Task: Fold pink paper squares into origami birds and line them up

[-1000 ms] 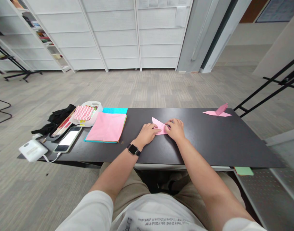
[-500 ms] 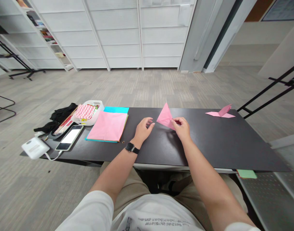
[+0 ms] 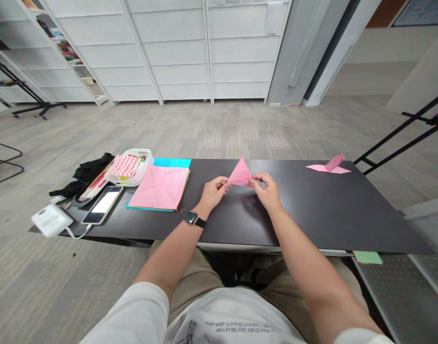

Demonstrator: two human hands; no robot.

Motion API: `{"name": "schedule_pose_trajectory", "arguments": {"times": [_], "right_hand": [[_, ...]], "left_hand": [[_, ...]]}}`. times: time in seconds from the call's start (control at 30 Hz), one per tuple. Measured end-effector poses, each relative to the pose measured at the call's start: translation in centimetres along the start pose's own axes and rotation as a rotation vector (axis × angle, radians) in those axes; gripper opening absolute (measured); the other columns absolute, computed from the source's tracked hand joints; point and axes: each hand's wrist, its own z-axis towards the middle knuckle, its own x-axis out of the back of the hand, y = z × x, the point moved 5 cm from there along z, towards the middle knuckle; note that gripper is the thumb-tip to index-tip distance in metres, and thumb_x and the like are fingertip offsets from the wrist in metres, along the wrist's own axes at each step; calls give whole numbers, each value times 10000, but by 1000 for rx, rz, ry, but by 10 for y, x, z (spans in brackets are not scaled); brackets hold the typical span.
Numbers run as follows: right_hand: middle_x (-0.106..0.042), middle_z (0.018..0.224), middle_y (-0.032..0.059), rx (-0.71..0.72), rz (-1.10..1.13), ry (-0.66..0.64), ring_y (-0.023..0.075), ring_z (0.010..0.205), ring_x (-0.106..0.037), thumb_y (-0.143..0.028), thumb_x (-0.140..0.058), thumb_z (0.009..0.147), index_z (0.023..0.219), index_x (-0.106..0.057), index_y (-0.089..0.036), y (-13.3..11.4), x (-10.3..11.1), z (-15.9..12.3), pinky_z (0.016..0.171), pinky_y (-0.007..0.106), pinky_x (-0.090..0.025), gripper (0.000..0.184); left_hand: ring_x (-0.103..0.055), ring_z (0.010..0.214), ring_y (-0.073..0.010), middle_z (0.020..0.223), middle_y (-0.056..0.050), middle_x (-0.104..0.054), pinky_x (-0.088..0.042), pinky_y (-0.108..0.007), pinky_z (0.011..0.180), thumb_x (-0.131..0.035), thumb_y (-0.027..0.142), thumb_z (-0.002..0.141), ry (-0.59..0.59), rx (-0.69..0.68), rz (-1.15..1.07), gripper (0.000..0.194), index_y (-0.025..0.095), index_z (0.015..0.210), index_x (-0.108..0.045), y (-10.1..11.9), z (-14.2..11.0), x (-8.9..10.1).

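A folded pink paper (image 3: 241, 174), roughly a triangle with its tip pointing away from me, is held a little above the dark table (image 3: 312, 215). My left hand (image 3: 215, 192) pinches its left corner between thumb and fingers. At the right corner, my right hand (image 3: 268, 192) grips it the same way. To the left of my hands lies a stack of coloured paper (image 3: 160, 188) with a pink sheet on top. A folded pink paper figure (image 3: 329, 167) with a raised flap rests at the table's far right.
Left of the stack stand a white basket (image 3: 142, 174) with a pink-and-white patterned item, a phone (image 3: 103, 204) cabled to a white power bank (image 3: 52, 220), a dark tray of pencils (image 3: 93, 186) and black cloth (image 3: 93, 167). A green piece (image 3: 368, 257) sits below the table's right front edge.
My left hand has closed on the paper's left corner, which it was apart from before. The paper has shifted slightly left and turned, its lower edge now nearly level between both hands.
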Motion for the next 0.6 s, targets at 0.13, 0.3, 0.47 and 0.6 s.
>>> {"name": "schedule_pose_trajectory", "arguments": {"times": [0.13,0.3,0.47,0.6], "right_hand": [[-730,973,54,49,48,1,231,943,-688,-396,-688,925,982,-776,-254,3,-3,-2,929,408,-555,176],[-726,931,49,63,73,-2,223,900,-699,-395,-700,927,891,-780,-263,1,-4,-2,905,410,-576,159],[-792,1117,69,148,74,-52,250,1082,-733,-367,-670,964,902,-772,-268,-9,-5,-2,1037,466,-550,155],[-785,1236,65,203,44,-81,269,1240,-701,-355,-658,978,963,-787,-287,-15,-5,-3,1122,508,-514,147]], "left_hand": [[-744,779,-156,882,-34,-783,-625,-252,665,-733,399,919,26,-5,32,240,200,1047,-777,-3,0,1],[-740,776,-158,878,-38,-785,-617,-249,659,-740,412,915,39,22,18,254,203,1046,-803,-3,1,2],[-734,802,-155,1030,-74,-803,-616,-242,636,-708,434,939,44,44,-57,334,193,1149,-805,3,3,4],[-735,804,-164,1079,-95,-796,-621,-254,619,-736,480,921,71,89,-135,388,176,1148,-814,4,4,6]]}}
